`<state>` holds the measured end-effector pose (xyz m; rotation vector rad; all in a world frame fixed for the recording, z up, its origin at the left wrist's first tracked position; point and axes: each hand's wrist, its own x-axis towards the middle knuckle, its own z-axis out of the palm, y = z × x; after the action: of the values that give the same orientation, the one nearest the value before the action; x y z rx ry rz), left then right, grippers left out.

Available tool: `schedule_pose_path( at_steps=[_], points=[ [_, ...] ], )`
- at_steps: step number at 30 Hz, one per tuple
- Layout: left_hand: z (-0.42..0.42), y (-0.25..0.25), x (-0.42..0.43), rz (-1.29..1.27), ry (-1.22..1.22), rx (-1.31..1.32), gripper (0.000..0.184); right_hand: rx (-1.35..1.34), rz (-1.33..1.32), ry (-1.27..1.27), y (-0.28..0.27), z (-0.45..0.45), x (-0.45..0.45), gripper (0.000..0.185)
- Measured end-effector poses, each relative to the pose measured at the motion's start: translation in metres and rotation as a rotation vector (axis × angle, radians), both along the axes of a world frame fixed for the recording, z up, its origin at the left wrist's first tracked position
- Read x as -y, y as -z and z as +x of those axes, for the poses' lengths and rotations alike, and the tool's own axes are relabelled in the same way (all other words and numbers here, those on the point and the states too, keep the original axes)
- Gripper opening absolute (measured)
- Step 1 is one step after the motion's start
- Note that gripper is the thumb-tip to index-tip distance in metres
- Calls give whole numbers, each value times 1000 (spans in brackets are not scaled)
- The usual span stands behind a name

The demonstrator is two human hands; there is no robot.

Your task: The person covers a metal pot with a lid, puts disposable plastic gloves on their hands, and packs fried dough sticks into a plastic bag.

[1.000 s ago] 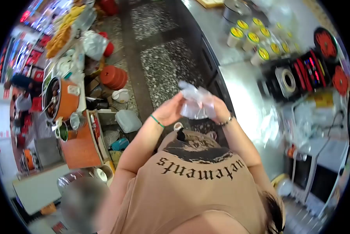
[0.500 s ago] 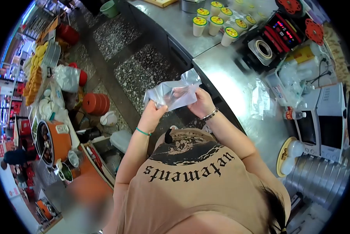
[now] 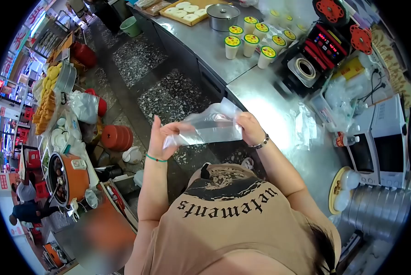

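A clear plastic bag [image 3: 210, 130] is stretched between my two hands above the floor. My right hand [image 3: 252, 128] is closed on the bag's right end, thumb on top. At the other end my left hand [image 3: 163, 137] is open, its thumb pointing up and away. The left fingers reach toward the bag's left edge and are partly covered by the see-through film; whether they are inside it I cannot tell. A green band circles the left wrist, a beaded bracelet the right.
Lidded cups [image 3: 251, 45] stand on the metal counter [image 3: 242, 87] beside a red-and-black machine [image 3: 317, 55]. Plastic film [image 3: 305, 123] lies there too, near a bottle [image 3: 345, 140] and microwave [image 3: 382, 144]. To the left are an orange pot [image 3: 75, 176] and red stool [image 3: 117, 137].
My left hand has let go of its grip and spread, moving left. My right hand has shifted right with the bag, which is now stretched wider. The view has tilted slightly.
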<state>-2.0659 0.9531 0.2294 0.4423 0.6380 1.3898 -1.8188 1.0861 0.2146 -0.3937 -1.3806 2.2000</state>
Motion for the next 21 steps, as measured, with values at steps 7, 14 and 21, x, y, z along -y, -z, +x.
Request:
schedule_pose_path(
  at_steps=[7, 14, 21],
  points=[
    [10, 6, 2, -81, -2, -155, 27, -60, 100, -152, -24, -1, -5, 49],
    [22, 3, 4, -148, -497, -720, 7, 230, 387, 679, -17, -17, -6, 8],
    [65, 10, 11, 307, -380, -1254, 17, 391, 289, 73, -7, -57, 54, 14]
  ],
)
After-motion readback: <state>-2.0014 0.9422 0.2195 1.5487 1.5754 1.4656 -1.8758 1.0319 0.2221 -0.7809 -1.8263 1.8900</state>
